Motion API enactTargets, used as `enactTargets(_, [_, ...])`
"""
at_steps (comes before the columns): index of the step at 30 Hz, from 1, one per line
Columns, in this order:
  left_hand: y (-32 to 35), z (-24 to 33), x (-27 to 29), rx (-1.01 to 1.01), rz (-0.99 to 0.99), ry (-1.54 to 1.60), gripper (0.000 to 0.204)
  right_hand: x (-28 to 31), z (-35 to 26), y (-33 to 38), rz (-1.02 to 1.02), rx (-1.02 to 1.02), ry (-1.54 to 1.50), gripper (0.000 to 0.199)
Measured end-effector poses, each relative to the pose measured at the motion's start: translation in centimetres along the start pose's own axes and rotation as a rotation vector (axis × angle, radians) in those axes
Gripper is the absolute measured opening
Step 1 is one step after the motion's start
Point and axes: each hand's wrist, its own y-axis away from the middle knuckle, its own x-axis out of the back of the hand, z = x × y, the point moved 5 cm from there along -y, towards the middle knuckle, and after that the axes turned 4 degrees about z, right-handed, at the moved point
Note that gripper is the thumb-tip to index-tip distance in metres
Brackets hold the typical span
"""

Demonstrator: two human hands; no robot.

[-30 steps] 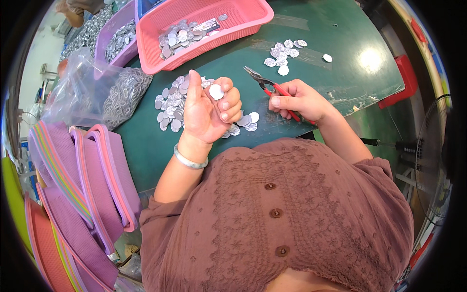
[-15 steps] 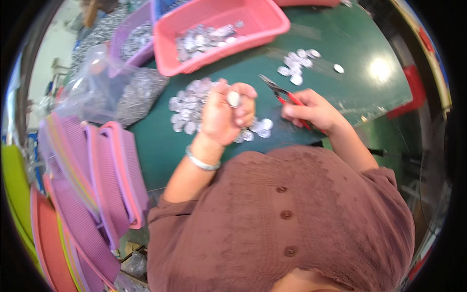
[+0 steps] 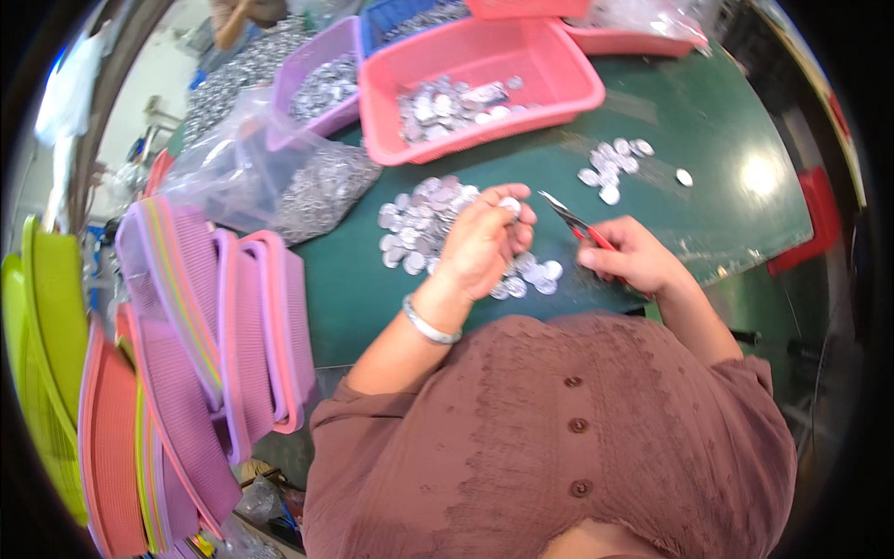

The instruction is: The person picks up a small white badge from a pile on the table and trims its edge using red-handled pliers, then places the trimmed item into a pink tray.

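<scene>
Seen clockwise from mid-view, stacked baskets (image 3: 182, 363) stand at nine o'clock, a clear bag (image 3: 244, 168) at ten, a disc pile (image 3: 410, 226) at eleven, partly blocked by the left hand (image 3: 480, 250) pinching a silver disc (image 3: 510, 206); pink basket (image 3: 531, 61), twelve; right hand (image 3: 631, 259), three, grasping red-handled pliers (image 3: 594, 235).

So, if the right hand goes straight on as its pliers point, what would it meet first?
Probably the left hand, close ahead of the pliers; otherwise the pink basket beyond. Depth is unclear.
</scene>
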Motion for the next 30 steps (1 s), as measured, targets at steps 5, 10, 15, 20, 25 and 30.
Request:
enactTargets(5, [0.5,0.3,-0.8,-0.095,0.011,-0.215,0.021,-0.2,-0.6,0.0,0.036,0.117,0.166,0.03])
enactTargets(10, [0.7,0.4,-1.3,-0.084,0.025,-0.288,0.017,-0.1,-0.7,-0.1,0.062,0.183,0.219,0.031])
enactTargets(15, [0.6,0.2,-1.2,-0.094,0.041,-0.325,0.014,-0.3,-1.0,-0.3,0.058,0.195,0.258,0.028])
enactTargets(20, [0.6,0.1,-1.3,-0.091,0.053,-0.355,0.014,-0.3,-1.0,-0.3,0.068,0.225,0.276,0.03])
enactTargets(25, [0.6,0.0,-1.3,-0.086,0.065,-0.378,0.014,-0.3,-1.2,-0.2,0.067,0.203,0.302,0.029])
enactTargets(30, [0.5,0.0,-1.3,-0.088,0.054,-0.348,0.013,-0.5,-1.2,-0.2,0.081,0.208,0.316,0.027])
